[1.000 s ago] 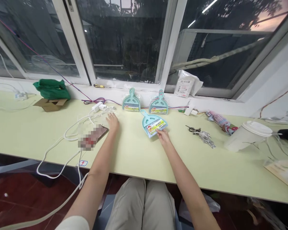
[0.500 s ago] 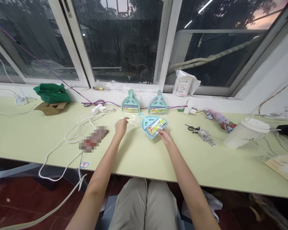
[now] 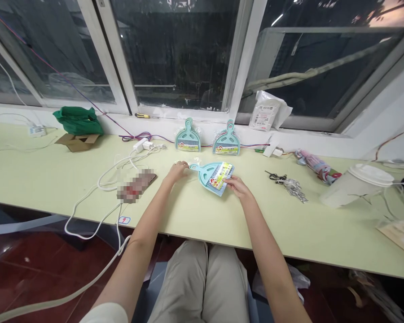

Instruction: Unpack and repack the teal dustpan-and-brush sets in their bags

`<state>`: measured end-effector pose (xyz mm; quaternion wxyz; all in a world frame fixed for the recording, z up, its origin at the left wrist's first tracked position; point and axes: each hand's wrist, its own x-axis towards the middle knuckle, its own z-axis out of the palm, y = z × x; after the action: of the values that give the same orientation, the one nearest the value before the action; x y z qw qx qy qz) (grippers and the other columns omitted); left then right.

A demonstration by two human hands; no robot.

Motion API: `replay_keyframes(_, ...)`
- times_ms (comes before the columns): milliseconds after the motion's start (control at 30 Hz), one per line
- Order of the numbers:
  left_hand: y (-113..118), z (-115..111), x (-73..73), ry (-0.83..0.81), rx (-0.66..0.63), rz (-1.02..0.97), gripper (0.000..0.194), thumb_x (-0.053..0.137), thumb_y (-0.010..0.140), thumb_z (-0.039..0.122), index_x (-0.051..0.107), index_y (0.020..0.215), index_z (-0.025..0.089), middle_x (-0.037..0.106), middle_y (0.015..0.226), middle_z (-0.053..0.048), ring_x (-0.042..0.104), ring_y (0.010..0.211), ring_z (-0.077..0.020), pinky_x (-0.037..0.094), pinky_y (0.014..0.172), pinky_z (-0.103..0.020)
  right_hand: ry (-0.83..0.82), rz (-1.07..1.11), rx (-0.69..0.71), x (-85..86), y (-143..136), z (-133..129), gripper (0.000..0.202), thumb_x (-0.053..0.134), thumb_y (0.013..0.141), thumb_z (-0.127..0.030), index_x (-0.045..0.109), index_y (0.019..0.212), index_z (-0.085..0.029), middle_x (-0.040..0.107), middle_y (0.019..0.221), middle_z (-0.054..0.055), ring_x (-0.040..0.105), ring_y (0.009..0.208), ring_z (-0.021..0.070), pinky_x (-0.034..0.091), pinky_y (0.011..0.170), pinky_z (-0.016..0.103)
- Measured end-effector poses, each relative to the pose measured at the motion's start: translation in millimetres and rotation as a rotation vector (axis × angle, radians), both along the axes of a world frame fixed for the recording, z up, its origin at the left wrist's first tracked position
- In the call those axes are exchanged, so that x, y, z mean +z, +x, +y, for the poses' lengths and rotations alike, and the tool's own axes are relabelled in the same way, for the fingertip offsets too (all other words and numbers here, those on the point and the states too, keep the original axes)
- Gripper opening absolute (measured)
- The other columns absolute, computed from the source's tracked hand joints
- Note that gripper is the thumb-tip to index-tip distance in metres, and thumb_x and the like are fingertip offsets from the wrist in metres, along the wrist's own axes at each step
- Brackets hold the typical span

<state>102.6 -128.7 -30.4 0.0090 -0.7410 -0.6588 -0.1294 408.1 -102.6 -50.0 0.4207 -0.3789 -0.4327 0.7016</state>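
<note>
My right hand [image 3: 238, 185] pinches the lower right edge of a light-blue dustpan and brush set [image 3: 205, 176], which has a yellow and white label card. The set's handle points left, toward my left hand [image 3: 179, 170]. The fingers of my left hand are closed at the handle's tip, on the edge of a clear plastic bag [image 3: 197, 160] that is hard to see against the table. Two stacks of similar wrapped sets, a left one [image 3: 187, 137] and a right one [image 3: 226, 139], lean upright on the wall behind.
White cables [image 3: 84, 202] and a blurred phone [image 3: 136, 186] lie left on the table [image 3: 202, 220]. A green bag [image 3: 78, 120] sits over a cardboard box [image 3: 77, 142]. Keys [image 3: 294, 188], a folded umbrella [image 3: 318, 167] and a white cup [image 3: 357, 185] lie right.
My left hand has moved to the handle's tip, over the plastic bag. The dustpan set has turned so its handle lies more level. The camera view has shifted slightly.
</note>
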Motion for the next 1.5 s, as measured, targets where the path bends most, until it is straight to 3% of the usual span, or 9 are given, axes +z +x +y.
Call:
replay_keyframes(100,7.5,-5.4,-9.9,-0.017,0.08,0.014,0.026,0.056,0.084,0.028,0.071,0.103,0.023,0.064,0.117,-0.011,0.058,0.109,-0.0262,0.045,0.087,-0.033,-0.014,-0.016,0.003,-0.8,6.0,0.8,0.025,0.073,0.061,-0.001,0.07,0.081,-0.015,0.076,0.085,0.005,0.073,0.077,0.0182,0.061,0.074,0.028)
replay_keyframes(333,15.6,-11.1,-15.4,-0.031,0.177,0.105,0.034,0.038,0.088,0.012,0.07,0.098,0.007,0.065,0.099,-0.023,0.061,0.098,-0.0308,0.044,0.081,-0.038,-0.111,-0.008,0.045,-2.7,14.5,4.1,0.026,0.071,0.06,0.006,0.069,0.08,-0.011,0.076,0.08,0.008,0.072,0.07,0.0182,0.061,0.067,0.026)
replay_keyframes(567,23.2,-12.8,-13.9,0.093,0.214,0.134,0.036,0.031,0.092,0.009,0.065,0.103,0.009,0.062,0.101,-0.021,0.056,0.103,-0.0307,0.042,0.08,-0.038,-0.049,-0.007,-0.157,-4.7,-7.3,-0.6,0.024,0.069,0.062,0.005,0.069,0.076,-0.014,0.075,0.075,0.003,0.071,0.071,0.0161,0.061,0.071,0.026)
replay_keyframes(833,43.6,-20.3,-7.7,0.197,0.158,0.051,0.033,0.032,0.095,0.017,0.064,0.103,0.015,0.062,0.11,-0.018,0.053,0.111,-0.0292,0.041,0.09,-0.041,-0.029,0.083,-0.095,-11.6,-36.4,-11.9,0.025,0.074,0.06,-0.001,0.068,0.08,-0.015,0.076,0.081,0.004,0.072,0.078,0.018,0.061,0.076,0.03)
replay_keyframes(1100,65.9,-27.3,2.0,0.393,-0.124,-0.311,0.022,0.047,0.093,0.033,0.067,0.093,0.026,0.058,0.131,-0.006,0.04,0.133,-0.0235,0.018,0.117,-0.052,0.035,0.178,-0.185,-19.4,-50.0,-17.5,0.027,0.079,0.059,-0.009,0.066,0.081,-0.017,0.075,0.085,0.002,0.071,0.081,0.0167,0.06,0.077,0.027)
replay_keyframes(1167,72.0,-30.1,3.6,0.467,-0.05,-0.38,0.02,0.053,0.09,0.038,0.066,0.1,0.026,0.051,0.139,-0.006,0.033,0.139,-0.0251,0.013,0.118,-0.053,0.04,0.179,-0.201,-17.6,-50.5,-18.7,0.029,0.08,0.057,-0.01,0.065,0.081,-0.017,0.074,0.084,0.003,0.071,0.082,0.017,0.059,0.078,0.027)
replay_keyframes(1300,79.8,-27.2,4.5,0.546,0.334,-0.768,0.059,0.052,0.089,0.05,0.039,0.139,0.022,0.03,0.152,-0.014,0.021,0.145,-0.0273,0.027,0.114,-0.048,0.086,0.235,-0.246,-12.1,-50.3,-21.7,0.029,0.08,0.057,-0.014,0.065,0.082,-0.017,0.073,0.086,0.002,0.07,0.083,0.0158,0.058,0.075,0.024)
replay_keyframes(1367,82.4,-21.6,2.5,0.413,0.349,-1.117,0.063,0.042,0.092,0.053,0.029,0.144,0.021,0.036,0.148,-0.015,0.035,0.139,-0.0264,0.04,0.106,-0.043,0.102,0.256,-0.255,-9.3,-50.1,-23.3,0.028,0.079,0.057,-0.016,0.064,0.082,-0.018,0.073,0.087,0.002,0.069,0.083,0.0151,0.057,0.072,0.023)
replay_keyframes(1500,95.2,-14.2,-7.9,-0.039,-0.029,-1.628,0.06,0.055,0.083,0.06,0.05,0.128,0.02,0.062,0.123,-0.012,0.061,0.112,-0.0277,0.051,0.093,-0.042,0.115,0.251,-0.286,-5.4,-48.9,-24.8,0.029,0.078,0.059,-0.018,0.063,0.083,-0.019,0.073,0.091,0.002,0.069,0.087,0.0163,0.057,0.07,0.023)
